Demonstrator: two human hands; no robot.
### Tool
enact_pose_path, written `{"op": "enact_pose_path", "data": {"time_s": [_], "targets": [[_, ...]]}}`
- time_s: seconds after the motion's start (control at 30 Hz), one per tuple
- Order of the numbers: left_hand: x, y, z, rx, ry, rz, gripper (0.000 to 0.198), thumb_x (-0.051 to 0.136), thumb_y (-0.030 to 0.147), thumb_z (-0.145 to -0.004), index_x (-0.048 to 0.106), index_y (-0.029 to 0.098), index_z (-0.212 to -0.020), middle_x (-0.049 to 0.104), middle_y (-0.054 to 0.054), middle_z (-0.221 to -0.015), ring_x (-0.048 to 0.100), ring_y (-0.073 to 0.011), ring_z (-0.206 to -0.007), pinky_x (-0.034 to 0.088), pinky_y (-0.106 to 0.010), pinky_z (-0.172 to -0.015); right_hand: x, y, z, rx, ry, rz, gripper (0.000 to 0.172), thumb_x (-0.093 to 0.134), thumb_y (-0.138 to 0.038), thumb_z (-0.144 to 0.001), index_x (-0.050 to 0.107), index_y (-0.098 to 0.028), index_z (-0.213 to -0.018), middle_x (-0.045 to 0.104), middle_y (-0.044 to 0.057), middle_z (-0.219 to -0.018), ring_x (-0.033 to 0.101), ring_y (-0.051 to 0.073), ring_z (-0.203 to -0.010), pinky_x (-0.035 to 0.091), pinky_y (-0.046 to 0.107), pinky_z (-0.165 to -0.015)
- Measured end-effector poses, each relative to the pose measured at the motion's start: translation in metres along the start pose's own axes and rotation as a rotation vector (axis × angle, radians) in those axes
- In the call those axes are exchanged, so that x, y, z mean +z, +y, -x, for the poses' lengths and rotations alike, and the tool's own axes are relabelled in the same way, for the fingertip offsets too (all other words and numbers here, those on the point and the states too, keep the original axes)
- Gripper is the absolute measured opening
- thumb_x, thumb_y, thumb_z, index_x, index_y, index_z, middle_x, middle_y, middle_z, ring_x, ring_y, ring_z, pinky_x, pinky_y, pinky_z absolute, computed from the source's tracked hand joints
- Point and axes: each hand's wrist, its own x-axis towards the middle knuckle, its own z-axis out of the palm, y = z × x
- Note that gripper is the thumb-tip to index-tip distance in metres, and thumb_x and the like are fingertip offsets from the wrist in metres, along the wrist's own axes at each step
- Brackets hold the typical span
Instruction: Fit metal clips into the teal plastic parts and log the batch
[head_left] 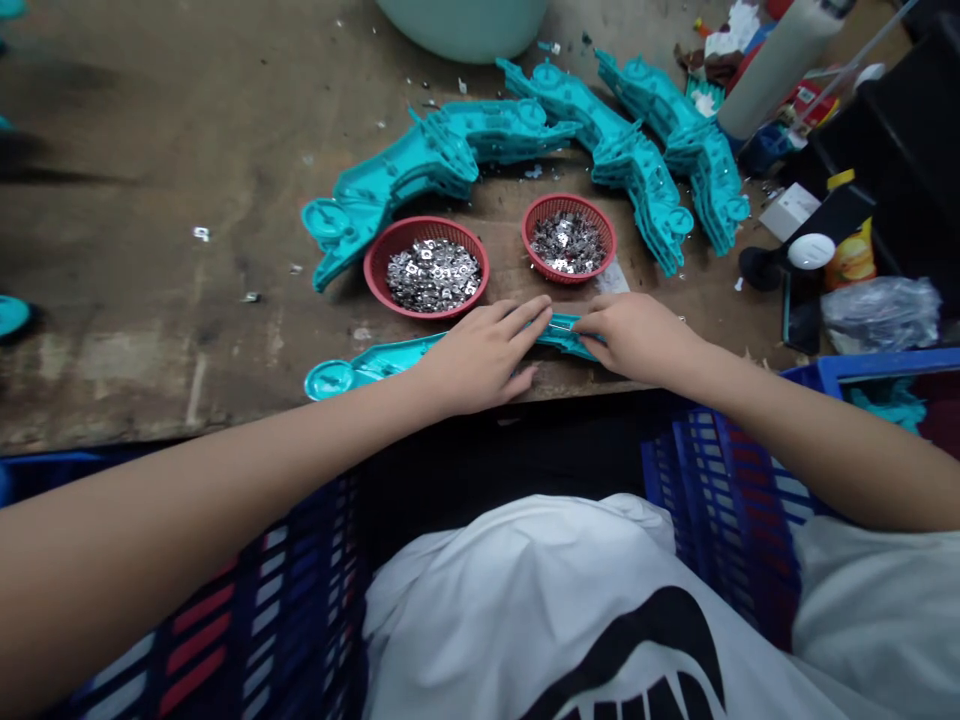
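A long teal plastic part (401,355) lies along the table's front edge. Across its middle rests my left hand (484,355), fingers stretched out and pressing on it, the thumb apart. My right hand (634,335) is at the part's right end, thumb and fingertips pinched together against it. What sits in that pinch is hidden; a thin silvery glint shows beside the fingertips. Just behind my hands stand a red basket (373,282) full of small metal clips (435,275) and a second red basket (609,225) of similar small metal pieces (568,243).
More teal parts (405,165) lie stacked behind the baskets and at the back right (637,165). A pale green tub (469,25) stands at the far edge. At right are a bottle (780,70), a plastic bag (881,315) and a blue crate (825,375). Loose clips (201,233) dot the wooden table.
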Motion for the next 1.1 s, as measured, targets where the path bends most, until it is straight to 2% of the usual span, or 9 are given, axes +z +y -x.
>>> {"op": "enact_pose_path", "data": {"time_s": [0.17, 0.27, 0.53, 0.7, 0.83, 0.9, 1.0, 1.03, 1.1], "targets": [[-0.001, 0.0, -0.002, -0.007, -0.027, -0.033, 0.075, 0.05, 0.038, -0.11, 0.038, -0.002, -0.172, 0.036, -0.03, -0.18, 0.047, -0.0439, -0.159, 0.04, -0.059, -0.133, 0.002, 0.003, 0.004, -0.016, 0.097, -0.016, 0.029, 0.059, -0.022, -0.106, 0.087, -0.012, -0.106, 0.076, 0.017, -0.099, 0.063, 0.026, -0.083, 0.036, 0.038, -0.073], [-0.002, 0.0, -0.002, -0.007, -0.024, -0.041, 0.074, 0.049, 0.039, -0.11, 0.04, -0.001, -0.172, 0.04, -0.029, -0.179, 0.048, -0.0428, -0.159, 0.04, -0.057, -0.132, 0.004, 0.008, 0.003, -0.03, 0.151, -0.067, 0.028, 0.06, -0.022, -0.104, 0.087, -0.014, -0.106, 0.076, 0.015, -0.098, 0.062, 0.025, -0.085, 0.038, 0.037, -0.075], [0.001, -0.002, -0.003, -0.002, -0.031, -0.038, 0.072, 0.05, 0.035, -0.108, 0.044, 0.002, -0.171, 0.047, -0.025, -0.175, 0.05, -0.0413, -0.157, 0.043, -0.058, -0.13, 0.012, 0.018, -0.002, -0.031, 0.083, -0.133, 0.027, 0.061, -0.02, -0.104, 0.088, -0.014, -0.105, 0.074, 0.014, -0.099, 0.062, 0.024, -0.086, 0.04, 0.036, -0.077], [0.003, -0.001, -0.003, -0.005, -0.04, -0.054, 0.072, 0.051, 0.031, -0.105, 0.045, 0.001, -0.17, 0.05, -0.026, -0.173, 0.05, -0.0422, -0.158, 0.045, -0.059, -0.128, 0.015, 0.008, -0.002, -0.014, 0.066, -0.056, 0.031, 0.058, -0.019, -0.107, 0.087, -0.012, -0.099, 0.072, 0.015, -0.098, 0.058, 0.023, -0.082, 0.037, 0.037, -0.074], [0.003, -0.003, -0.003, 0.012, -0.024, -0.038, 0.071, 0.051, 0.03, -0.105, 0.045, -0.001, -0.169, 0.048, -0.028, -0.174, 0.048, -0.0408, -0.161, 0.042, -0.058, -0.132, 0.017, -0.002, 0.0, 0.0, 0.052, 0.017, 0.032, 0.055, -0.017, -0.108, 0.086, -0.01, -0.103, 0.073, 0.016, -0.1, 0.057, 0.023, -0.082, 0.036, 0.037, -0.075], [0.004, -0.005, -0.002, 0.007, 0.001, 0.007, 0.077, 0.053, 0.03, -0.104, 0.038, -0.004, -0.171, 0.048, -0.031, -0.172, 0.049, -0.0401, -0.161, 0.042, -0.057, -0.132, 0.017, 0.001, 0.001, -0.006, 0.059, 0.025, 0.032, 0.054, -0.015, -0.108, 0.086, -0.009, -0.104, 0.074, 0.017, -0.102, 0.06, 0.024, -0.085, 0.037, 0.037, -0.076], [0.005, -0.008, -0.002, -0.011, 0.058, 0.082, 0.091, 0.057, 0.03, -0.101, 0.019, -0.006, -0.176, 0.051, -0.033, -0.169, 0.056, -0.0381, -0.156, 0.048, -0.053, -0.128, 0.014, 0.02, 0.003, -0.004, 0.16, -0.064, 0.027, 0.058, -0.015, -0.103, 0.084, -0.012, -0.102, 0.076, 0.017, -0.103, 0.065, 0.026, -0.09, 0.042, 0.036, -0.079], [0.005, -0.009, -0.002, -0.003, 0.069, 0.09, 0.09, 0.057, 0.03, -0.101, 0.02, -0.003, -0.177, 0.052, -0.031, -0.169, 0.056, -0.0376, -0.155, 0.048, -0.053, -0.128, 0.013, 0.028, 0.003, 0.016, 0.229, -0.125, 0.023, 0.061, -0.016, -0.101, 0.084, -0.014, -0.101, 0.077, 0.016, -0.102, 0.066, 0.026, -0.091, 0.044, 0.036, -0.079], [0.005, -0.009, -0.002, 0.024, 0.064, 0.073, 0.079, 0.057, 0.029, -0.103, 0.036, 0.005, -0.175, 0.052, -0.028, -0.17, 0.054, -0.0382, -0.158, 0.047, -0.055, -0.129, 0.012, 0.041, 0.002, 0.069, 0.388, -0.284, 0.015, 0.066, -0.02, -0.097, 0.081, -0.016, -0.099, 0.078, 0.012, -0.097, 0.067, 0.026, -0.088, 0.048, 0.036, -0.08]]}}
